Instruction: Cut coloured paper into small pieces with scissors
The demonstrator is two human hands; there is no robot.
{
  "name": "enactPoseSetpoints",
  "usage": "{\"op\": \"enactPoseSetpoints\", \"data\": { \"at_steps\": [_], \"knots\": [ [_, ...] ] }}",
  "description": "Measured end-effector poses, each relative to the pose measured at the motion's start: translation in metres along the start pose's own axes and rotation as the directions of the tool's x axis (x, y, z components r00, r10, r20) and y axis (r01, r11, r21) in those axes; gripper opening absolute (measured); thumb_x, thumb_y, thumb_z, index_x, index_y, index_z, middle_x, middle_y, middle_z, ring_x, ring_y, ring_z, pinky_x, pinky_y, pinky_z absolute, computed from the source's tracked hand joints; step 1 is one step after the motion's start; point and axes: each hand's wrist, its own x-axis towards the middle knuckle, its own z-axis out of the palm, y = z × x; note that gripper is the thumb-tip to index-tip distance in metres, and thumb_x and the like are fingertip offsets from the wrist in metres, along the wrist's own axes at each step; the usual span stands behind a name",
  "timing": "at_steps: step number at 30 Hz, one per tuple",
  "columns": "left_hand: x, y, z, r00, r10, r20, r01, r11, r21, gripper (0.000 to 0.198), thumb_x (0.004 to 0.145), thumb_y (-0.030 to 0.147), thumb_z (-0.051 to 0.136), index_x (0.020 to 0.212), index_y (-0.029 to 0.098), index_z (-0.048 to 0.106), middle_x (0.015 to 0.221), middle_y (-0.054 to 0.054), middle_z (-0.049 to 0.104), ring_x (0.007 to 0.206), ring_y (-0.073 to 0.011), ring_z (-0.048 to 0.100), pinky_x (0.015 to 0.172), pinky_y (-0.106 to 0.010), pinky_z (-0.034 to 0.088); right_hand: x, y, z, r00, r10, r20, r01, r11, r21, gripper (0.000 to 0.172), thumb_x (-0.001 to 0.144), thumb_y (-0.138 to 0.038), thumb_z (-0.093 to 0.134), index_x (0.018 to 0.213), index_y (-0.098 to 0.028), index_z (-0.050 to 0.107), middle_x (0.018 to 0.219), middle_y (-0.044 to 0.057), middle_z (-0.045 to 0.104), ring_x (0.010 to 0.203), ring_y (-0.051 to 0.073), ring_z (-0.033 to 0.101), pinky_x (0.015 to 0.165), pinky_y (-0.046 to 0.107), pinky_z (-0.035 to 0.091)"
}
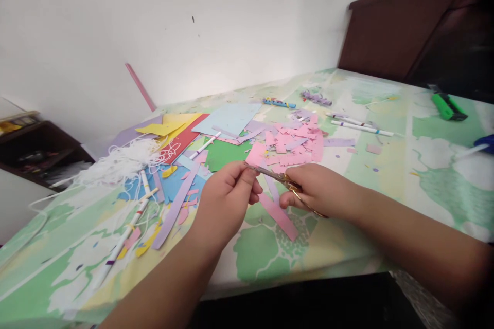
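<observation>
My right hand grips a pair of scissors with gold-coloured handles, the blades pointing left. Their tips reach my left hand, whose thumb and fingers are pinched together. Whatever lies in that pinch is too small or hidden to make out. Beneath the scissors, a pink paper strip rests on the table. Just beyond my hands is a heap of cut pink paper pieces. A long lilac paper strip lies left of my left hand.
A patterned green-and-white cloth covers the table. White yarn is tangled at the left, near coloured paper sheets. Several markers lie about. At the right are a green object and a dark wooden cabinet.
</observation>
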Motion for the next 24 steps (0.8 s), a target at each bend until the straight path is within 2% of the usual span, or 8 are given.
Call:
{"op": "enactPoseSetpoints", "data": {
  "at_steps": [9,14,18,20,22,24],
  "knots": [
    [0.0,0.0,-0.001,1.0,-0.009,0.011,0.008,0.999,0.034,0.021,0.073,0.027,0.042,0.057,0.017,0.05,0.052,0.004,0.052,0.046,-0.0059,0.047,0.047,-0.017,0.038,0.002,0.001,0.0,1.0,-0.024,-0.002,0.024,0.999,0.037,0.042,0.069,-0.057,0.038,0.059,-0.016,0.045,0.054,0.0,0.049,0.046,0.009,0.037,0.041,0.019,0.022],
    [0.001,-0.001,-0.001,0.999,0.002,0.033,-0.003,1.0,0.023,0.022,0.074,0.027,0.042,0.056,0.017,0.049,0.05,0.005,0.05,0.046,-0.0066,0.047,0.047,-0.018,0.038,0.0,0.002,0.002,1.0,0.008,0.0,-0.008,0.999,0.041,0.044,0.068,-0.058,0.036,0.057,-0.016,0.042,0.052,0.0,0.045,0.045,0.008,0.034,0.041,0.02,0.02],
    [0.001,-0.001,0.001,0.999,0.01,0.037,-0.008,0.999,-0.047,0.02,0.073,0.025,0.043,0.056,0.018,0.05,0.05,0.005,0.05,0.046,-0.0061,0.047,0.047,-0.017,0.037,-0.003,0.005,0.0,1.0,-0.028,0.005,0.027,0.991,0.132,0.043,0.067,-0.058,0.037,0.061,-0.016,0.04,0.056,-0.001,0.043,0.048,0.008,0.033,0.042,0.02,0.022],
    [0.001,-0.001,0.001,1.0,-0.002,-0.002,0.002,0.996,-0.087,0.02,0.071,0.023,0.045,0.053,0.017,0.049,0.045,0.006,0.048,0.044,-0.0059,0.045,0.047,-0.017,0.036,-0.005,0.009,-0.003,0.997,-0.069,0.02,0.063,0.976,0.21,0.043,0.067,-0.058,0.038,0.062,-0.016,0.04,0.057,-0.002,0.041,0.048,0.008,0.033,0.042,0.019,0.023],
    [0.001,-0.002,0.0,0.995,-0.042,-0.088,0.025,0.981,-0.194,0.02,0.07,0.023,0.046,0.052,0.017,0.049,0.042,0.006,0.046,0.042,-0.0059,0.042,0.044,-0.017,0.035,-0.006,0.015,-0.008,0.991,-0.127,0.039,0.109,0.945,0.309,0.041,0.068,-0.057,0.037,0.063,-0.016,0.038,0.056,-0.003,0.037,0.048,0.007,0.032,0.042,0.019,0.023],
    [0.003,-0.004,-0.001,0.987,-0.1,-0.127,0.049,0.933,-0.357,0.018,0.069,0.024,0.046,0.053,0.018,0.049,0.042,0.006,0.045,0.04,-0.0063,0.04,0.04,-0.018,0.032,-0.006,0.02,-0.011,0.985,-0.173,0.03,0.142,0.888,0.437,0.04,0.071,-0.055,0.035,0.063,-0.016,0.038,0.055,-0.004,0.035,0.048,0.006,0.032,0.042,0.019,0.025]
  ]
}}
